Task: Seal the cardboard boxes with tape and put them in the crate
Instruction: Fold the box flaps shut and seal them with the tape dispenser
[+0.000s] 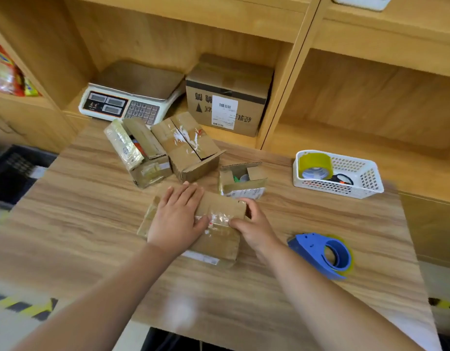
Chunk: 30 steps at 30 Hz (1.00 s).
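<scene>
A flat cardboard box lies in the middle of the wooden table, with clear tape across its top. My left hand presses flat on the box's left half. My right hand grips the box's right end, thumb on the tape. A blue tape dispenser lies on the table just right of my right hand. Behind stand three more boxes: one open with its flaps up, one with closed flaps, and a small open one. The dark crate sits on the floor at the left.
A white perforated basket at the table's right holds a yellowish tape roll and scissors. On the shelf behind are a weighing scale and a larger labelled carton. Striped floor tape marks both sides.
</scene>
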Tool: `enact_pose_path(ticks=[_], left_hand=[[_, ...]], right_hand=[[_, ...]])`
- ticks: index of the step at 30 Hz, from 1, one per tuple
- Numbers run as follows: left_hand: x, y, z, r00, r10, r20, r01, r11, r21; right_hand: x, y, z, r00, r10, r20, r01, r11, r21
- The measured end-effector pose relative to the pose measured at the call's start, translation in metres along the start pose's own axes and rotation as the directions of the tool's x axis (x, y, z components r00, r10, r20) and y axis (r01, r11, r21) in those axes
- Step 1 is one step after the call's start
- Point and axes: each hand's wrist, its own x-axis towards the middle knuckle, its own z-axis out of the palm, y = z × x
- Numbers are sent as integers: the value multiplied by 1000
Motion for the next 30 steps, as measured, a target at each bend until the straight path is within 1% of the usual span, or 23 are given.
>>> enact_pose_path(ticks=[3, 6, 8, 10, 13, 15, 17, 18, 19, 20, 21, 22, 23, 24, 25, 26, 27, 30], left_hand=[[-4, 2, 1, 1000, -12, -26, 11, 1000, -15], [-15, 4, 1, 989, -70, -133, 63, 996, -56], [-27, 5, 3, 967, -160, -199, 145, 986, -86], [-43, 5, 8, 928, -280, -247, 253, 958, -137], [-64, 4, 14, 841, -485, -238, 415, 862, -290], [-73, 7, 14, 760, -626, -177, 505, 740, -445], [-80, 14, 11, 646, -761, -60, 582, 542, -605], [-82, 15, 11, 583, -813, 7, 616, 436, -656], [-84, 14, 10, 530, -844, 85, 640, 332, -693], [-84, 10, 11, 493, -852, 174, 655, 231, -720], [-84, 5, 12, 474, -840, 264, 658, 139, -740], [-84, -2, 13, 464, -814, 349, 652, 47, -757], [-84, -9, 13, 469, -784, 407, 623, -33, -781], [-85, -17, 14, 483, -756, 442, 585, -97, -805], [-87, -24, 14, 513, -734, 445, 547, -120, -828], [-90, -31, 13, 542, -721, 432, 523, -113, -845], [-93, -38, 12, 567, -717, 405, 508, -83, -858], [-97, -59, 8, 606, -714, 351, 496, -5, -868]], right_hand=[[3, 1, 0, 1000, -24, -11, 24, 1000, 18], [1, 2, -2, 999, -37, 17, 36, 999, 18], [-4, 3, -5, 998, -40, 52, 40, 999, -1], [-11, 8, -7, 997, -49, 66, 50, 999, -15], [-23, 15, -3, 996, -67, 65, 67, 998, -4], [-29, 18, 2, 995, -86, 47, 85, 996, 14], [-34, 19, 9, 994, -105, 32, 104, 994, 28], [-37, 20, 13, 993, -119, 20, 119, 992, 31], [-40, 22, 17, 991, -133, 6, 132, 991, 32], [-43, 23, 22, 989, -146, -9, 146, 989, 27], [-46, 24, 26, 987, -158, -25, 158, 987, 19], [-50, 25, 30, 984, -171, -39, 171, 985, 6], [-53, 27, 35, 981, -188, -52, 187, 982, -11], [-56, 28, 39, 977, -204, -61, 203, 979, -31], [-61, 28, 44, 973, -221, -66, 217, 974, -58], [-65, 29, 49, 969, -239, -66, 233, 968, -90], [-68, 31, 55, 963, -261, -60, 252, 959, -127], [-79, 33, 68, 946, -323, -26, 309, 923, -227]])
